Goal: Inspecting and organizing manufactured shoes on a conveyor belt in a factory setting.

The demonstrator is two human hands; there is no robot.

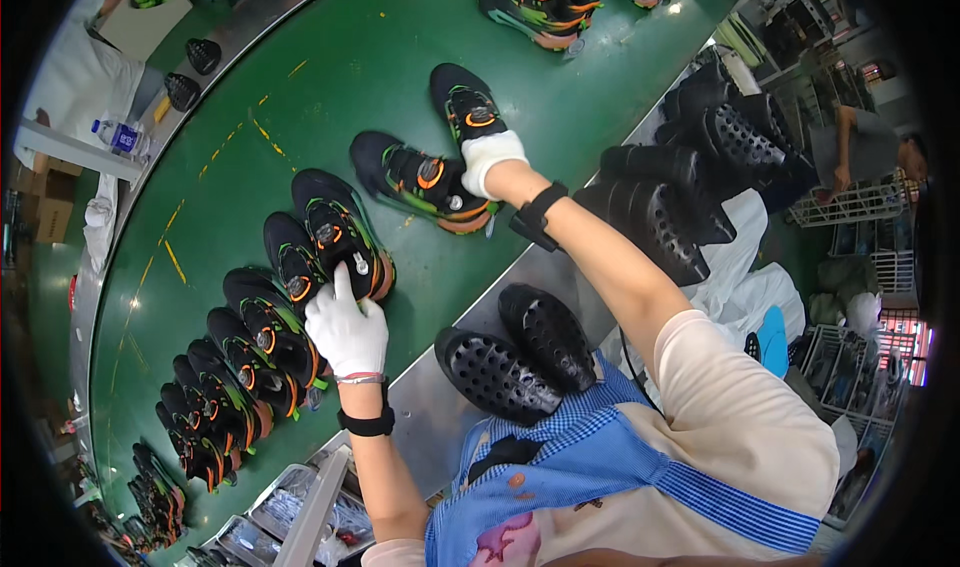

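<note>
Both my hands wear white gloves. My left hand [345, 332] is at the heel end of a pair of black sneakers with orange and green trim, its index finger stretched onto the collar of the right sneaker [335, 217]. Its other fingers curl at the left sneaker [289, 255] and are partly hidden. Farther right, my right hand [492, 159] closes over the heel of a black sneaker [462, 95], its fingertips hidden. Beside it, touching that hand, lies the matching sneaker [405, 174]. Toes of both pairs point away from me.
More sneakers [205, 387] line the green table [300, 97] at left, and others [540, 7] stand far right. Black perforated shoe lasts [500, 367] rest on the metal ledge before me; more lasts [660, 207] are piled at right. People stand across the table and at far right.
</note>
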